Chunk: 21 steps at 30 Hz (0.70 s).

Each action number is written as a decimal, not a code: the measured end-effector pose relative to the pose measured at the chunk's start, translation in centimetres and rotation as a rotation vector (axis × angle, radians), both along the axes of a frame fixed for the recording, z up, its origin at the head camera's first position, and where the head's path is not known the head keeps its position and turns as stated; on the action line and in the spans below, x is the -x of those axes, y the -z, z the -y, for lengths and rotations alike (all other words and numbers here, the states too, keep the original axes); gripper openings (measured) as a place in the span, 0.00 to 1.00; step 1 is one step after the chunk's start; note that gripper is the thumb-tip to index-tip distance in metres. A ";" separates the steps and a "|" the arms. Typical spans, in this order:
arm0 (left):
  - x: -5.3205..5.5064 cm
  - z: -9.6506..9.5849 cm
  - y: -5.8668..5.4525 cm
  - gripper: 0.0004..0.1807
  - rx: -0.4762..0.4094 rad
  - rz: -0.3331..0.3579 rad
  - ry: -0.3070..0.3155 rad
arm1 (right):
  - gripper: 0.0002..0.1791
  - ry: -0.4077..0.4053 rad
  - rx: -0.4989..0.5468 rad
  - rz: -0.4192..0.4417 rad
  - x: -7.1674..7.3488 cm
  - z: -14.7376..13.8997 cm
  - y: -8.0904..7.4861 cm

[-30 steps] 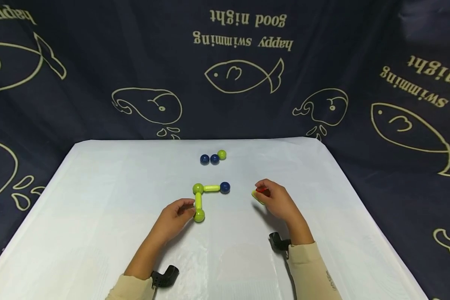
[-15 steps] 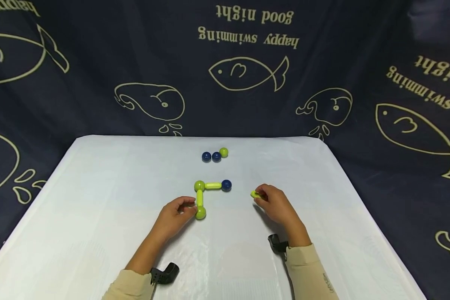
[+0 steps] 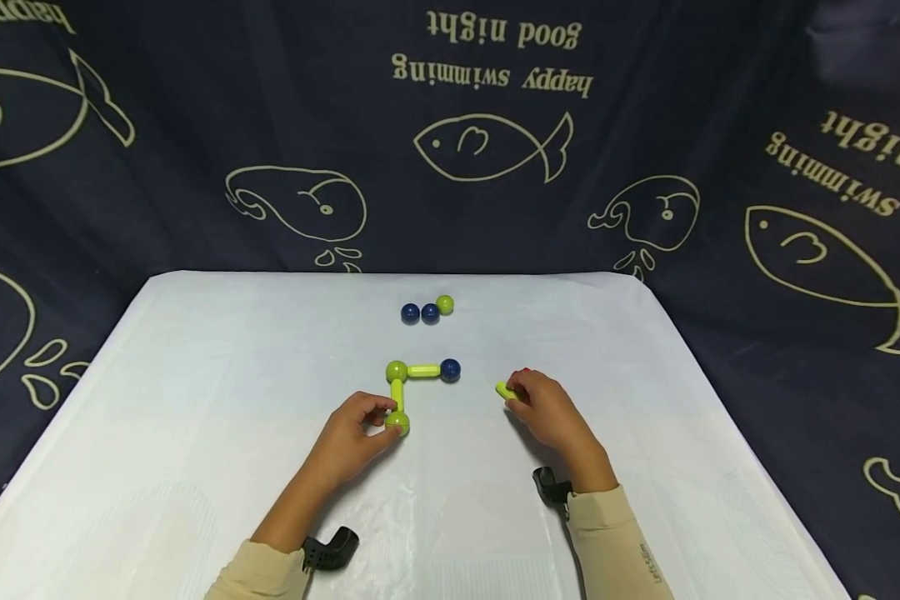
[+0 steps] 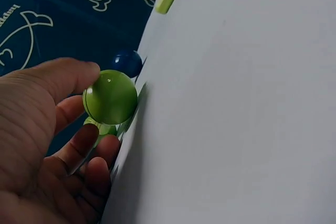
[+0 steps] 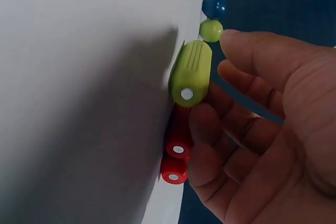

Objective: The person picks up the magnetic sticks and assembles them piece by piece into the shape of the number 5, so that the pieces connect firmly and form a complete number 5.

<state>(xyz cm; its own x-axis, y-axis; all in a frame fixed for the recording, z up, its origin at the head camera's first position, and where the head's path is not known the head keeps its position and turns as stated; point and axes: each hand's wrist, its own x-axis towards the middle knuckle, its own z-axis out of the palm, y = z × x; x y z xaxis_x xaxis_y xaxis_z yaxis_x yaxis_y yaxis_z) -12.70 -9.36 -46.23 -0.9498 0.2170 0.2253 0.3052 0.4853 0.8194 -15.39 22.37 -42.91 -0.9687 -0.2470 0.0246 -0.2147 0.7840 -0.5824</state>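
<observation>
**Left hand (image 3: 348,433) and right hand (image 3: 551,408) at work over a white table (image 3: 195,358)**

A dark blue cloth (image 3: 292,108) with fish and whale drawings hangs beyond the table's far edge. Beige sleeves (image 3: 618,542) reach in from the near side, with a black device (image 3: 330,550) at each wrist. The left hand's thumb and fingers are bent round the near green ball (image 4: 110,98) of an L-shaped frame (image 3: 397,390), gripping it about midway between the left and right edges. One arm of the frame runs toward the far edge; the other points to the right edge and ends in a blue ball (image 3: 450,370). Nearer the right edge, the right hand's fingers curve about a green rod (image 3: 504,390); whether they grip it cannot be told. Two red rods (image 5: 178,148) are just beside it. Near the middle of the far edge sit two navy balls (image 3: 410,313) and a lime ball (image 3: 445,304).
</observation>
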 end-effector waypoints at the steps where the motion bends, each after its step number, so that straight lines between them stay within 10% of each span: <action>1: 0.0 0.0 0.0 0.15 0.005 -0.006 0.001 | 0.10 -0.005 0.000 0.001 0.0 0.1 0.0; 21: 0.0 0.0 0.3 0.13 0.025 0.045 -0.019 | 0.12 -0.110 0.065 0.046 -0.1 2.0 0.5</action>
<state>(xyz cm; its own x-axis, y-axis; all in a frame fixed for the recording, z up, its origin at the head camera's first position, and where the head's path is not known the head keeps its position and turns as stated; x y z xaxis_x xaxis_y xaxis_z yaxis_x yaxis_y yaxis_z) -12.66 -9.35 -46.51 -0.9630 0.2035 0.1769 0.2586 0.5116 0.8194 -15.31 20.34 -43.39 -0.9364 -0.3509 0.0001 -0.2689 0.7177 -0.6423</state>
